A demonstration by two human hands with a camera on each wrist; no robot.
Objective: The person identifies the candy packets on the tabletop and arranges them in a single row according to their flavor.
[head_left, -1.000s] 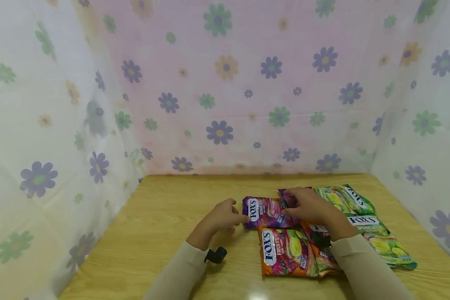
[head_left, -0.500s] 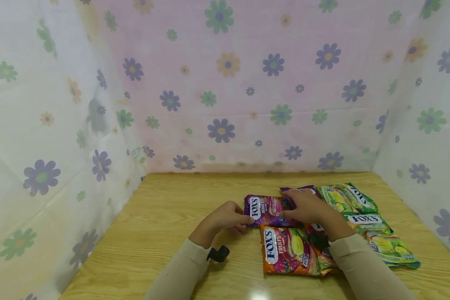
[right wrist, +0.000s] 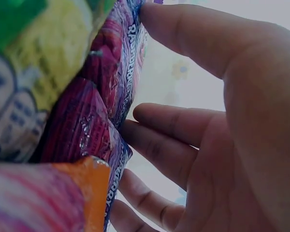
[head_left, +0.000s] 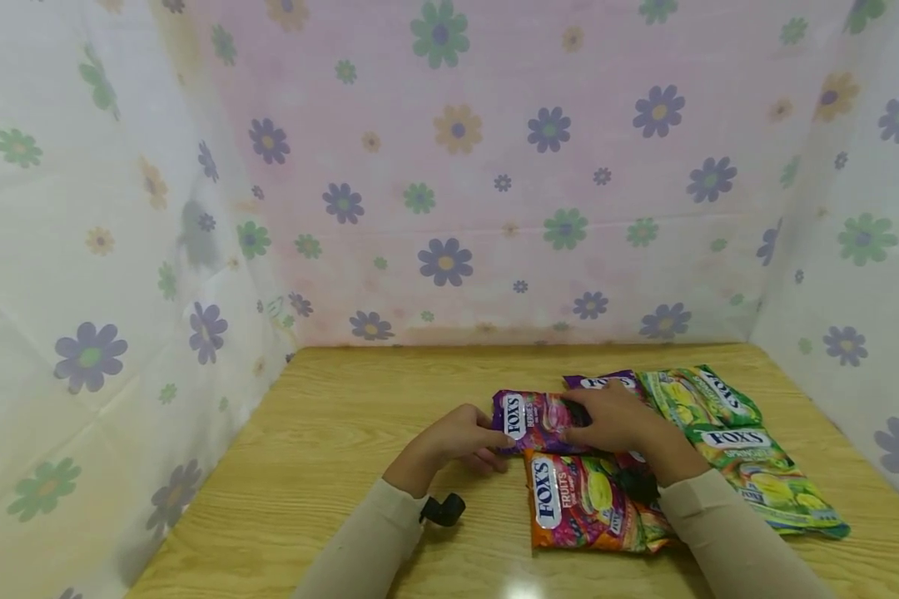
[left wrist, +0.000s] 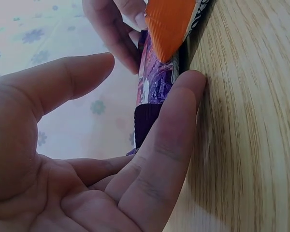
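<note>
A purple Fox's berries candy packet (head_left: 543,416) lies flat on the wooden table between the two hands. At its left end is my left hand (head_left: 453,437); in the left wrist view the fingers reach low along the packet's edge and the thumb stands apart from it. My right hand (head_left: 622,420) rests over the packet's right end, its fingers extended and touching the wrapper in the right wrist view. A second purple packet (head_left: 613,380) lies behind the right hand, partly covered. Just in front is an orange Fox's fruits packet (head_left: 592,499).
Green Fox's packets (head_left: 772,474) lie at the right, close against the others. Another orange-edged packet is partly hidden under the right wrist. Flower-patterned cloth (head_left: 449,208) stands behind and at both sides of the table (head_left: 330,416).
My left hand has moved slightly right, its fingers lowering to the purple packet's left end. The right hand stays over the other end with little movement.
</note>
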